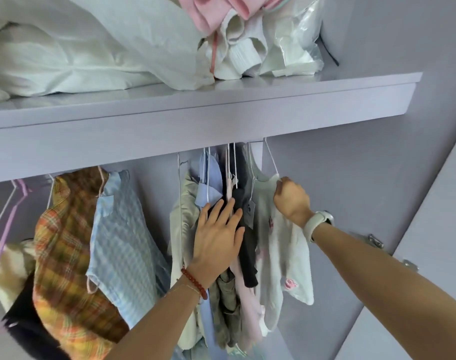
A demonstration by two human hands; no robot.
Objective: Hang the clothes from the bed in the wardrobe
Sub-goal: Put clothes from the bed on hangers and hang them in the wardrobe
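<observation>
White top [281,245] w/ small pink prints hangs rightmost on the rail, on a white wire hanger [271,158], swing tag at its left edge. Right hand [292,201]: grip curled tight on the top's shoulder at the hanger end. Left hand [219,237]: fingers straight, flat against the dark garment [243,235] just beside it, holding nothing. Rail hidden behind the shelf [221,110] lip. Lower hems cut off; plaid shirt [66,255] at left is blurred.
</observation>
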